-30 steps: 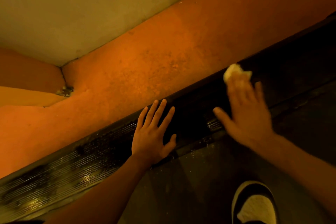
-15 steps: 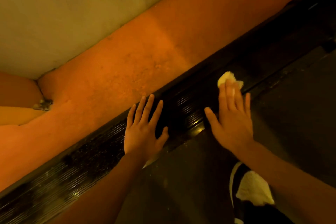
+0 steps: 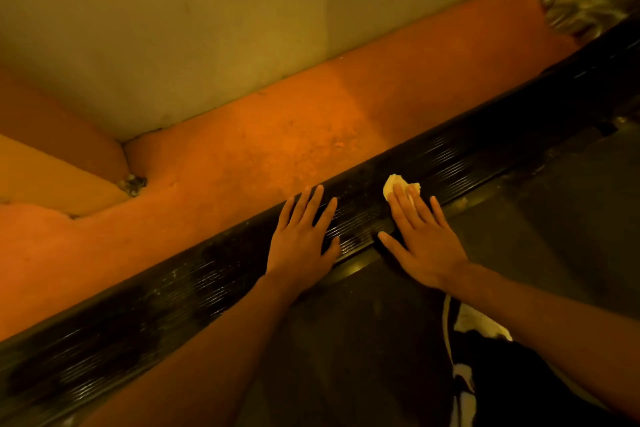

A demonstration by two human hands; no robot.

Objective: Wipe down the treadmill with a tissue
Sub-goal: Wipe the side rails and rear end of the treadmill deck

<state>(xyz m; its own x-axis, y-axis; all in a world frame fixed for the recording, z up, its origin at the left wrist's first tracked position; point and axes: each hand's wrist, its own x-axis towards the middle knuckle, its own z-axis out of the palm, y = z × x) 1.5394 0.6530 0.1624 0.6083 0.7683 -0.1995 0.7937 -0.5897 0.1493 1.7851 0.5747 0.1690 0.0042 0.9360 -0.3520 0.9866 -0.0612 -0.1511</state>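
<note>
The treadmill's ribbed side rail [image 3: 173, 295] runs diagonally. On it the left hand [image 3: 301, 243] lies flat, fingers spread, holding nothing. Just along the rail, the right hand [image 3: 424, 246] presses a crumpled tissue [image 3: 398, 185] onto the rail with straight fingers, not gripping it. The wad could slip from under those flat fingertips or tear on the ribs, leaving shreds in the grooves. Loosened dust could also get pushed off the rail onto the belt [image 3: 363, 340]. Counted: two hands, one tissue, one rail, and one shoe [image 3: 479, 324] on the rail's belt side.
</note>
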